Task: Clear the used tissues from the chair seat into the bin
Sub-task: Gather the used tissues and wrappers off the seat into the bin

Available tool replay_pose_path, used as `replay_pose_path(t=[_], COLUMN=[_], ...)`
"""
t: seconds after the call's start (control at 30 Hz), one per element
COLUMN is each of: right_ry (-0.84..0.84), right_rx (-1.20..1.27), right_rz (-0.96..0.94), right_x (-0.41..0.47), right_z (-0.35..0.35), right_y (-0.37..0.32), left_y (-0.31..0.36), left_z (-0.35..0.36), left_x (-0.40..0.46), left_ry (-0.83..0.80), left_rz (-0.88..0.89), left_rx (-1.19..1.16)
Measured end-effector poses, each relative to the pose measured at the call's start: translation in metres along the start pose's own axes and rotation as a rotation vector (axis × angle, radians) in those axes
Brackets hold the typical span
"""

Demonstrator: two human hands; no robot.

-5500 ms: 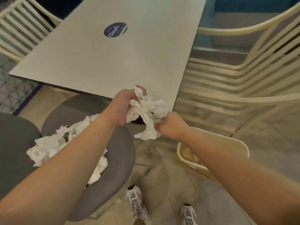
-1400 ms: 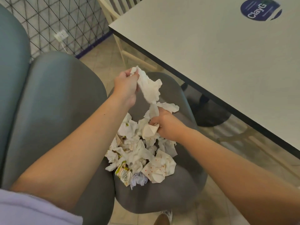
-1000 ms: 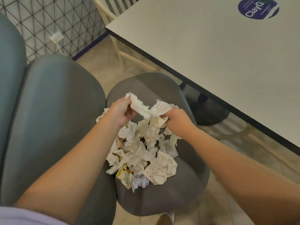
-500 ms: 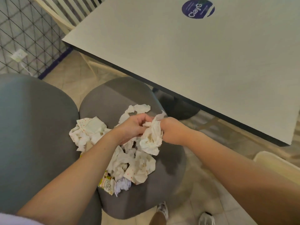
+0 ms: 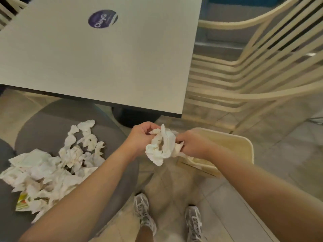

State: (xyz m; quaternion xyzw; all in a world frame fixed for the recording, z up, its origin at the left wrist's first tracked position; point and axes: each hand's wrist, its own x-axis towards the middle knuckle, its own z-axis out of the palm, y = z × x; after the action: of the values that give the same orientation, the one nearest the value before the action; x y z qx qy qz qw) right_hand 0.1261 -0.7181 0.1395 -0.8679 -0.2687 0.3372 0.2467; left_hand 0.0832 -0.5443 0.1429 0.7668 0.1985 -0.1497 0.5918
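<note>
A crumpled white tissue wad (image 5: 161, 147) hangs in the air between my left hand (image 5: 139, 137) and my right hand (image 5: 193, 145), both gripping it. The wad is past the right edge of the grey chair seat (image 5: 52, 126), just left of the cream bin (image 5: 232, 147) on the floor. A heap of several used tissues (image 5: 50, 170) still lies on the left part of the seat, with a yellow-green wrapper (image 5: 21, 203) at its near edge. My right forearm hides part of the bin's inside.
A pale table (image 5: 104, 58) with a round purple sticker (image 5: 102, 18) overhangs the far side of the seat. Stacked cream slatted chairs (image 5: 253, 70) stand at the right behind the bin. My two shoes (image 5: 145, 213) are on the tiled floor below.
Both hands lifted a wad off the heap and carried it right, off the seat towards the bin. The view swung right, bringing the bin and stacked chairs into sight.
</note>
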Motion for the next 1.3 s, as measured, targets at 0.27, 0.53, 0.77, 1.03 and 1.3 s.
replay_pose_path(t=[0.27, 0.53, 0.77, 1.03, 1.3], right_ry=[0.174, 0.155, 0.072, 0.108, 0.068], right_rx=[0.067, -0.075, -0.115, -0.144, -0.185], right_rz=[0.24, 0.412, 0.376, 0.27, 0.03], right_x=[-0.074, -0.083, -0.078, -0.063, 0.004], right_z=[-0.011, 0.013, 0.035, 0.03, 0.046], right_y=[0.13, 0.194, 0.208, 0.175, 0.081], left_y=[0.026, -0.012, -0.051, -0.048, -0.064], left_z=[0.119, 0.192, 0.212, 0.176, 0.069], left_x=[0.013, 0.054, 0.068, 0.048, 0.021], left_ry=[-0.028, 0.073, -0.466, -0.214, -0.028], left_rz=[0.14, 0.556, 0.218, 0.309, 0.258], left_rx=[0.118, 0.542, 1.147, 0.903, 0.845])
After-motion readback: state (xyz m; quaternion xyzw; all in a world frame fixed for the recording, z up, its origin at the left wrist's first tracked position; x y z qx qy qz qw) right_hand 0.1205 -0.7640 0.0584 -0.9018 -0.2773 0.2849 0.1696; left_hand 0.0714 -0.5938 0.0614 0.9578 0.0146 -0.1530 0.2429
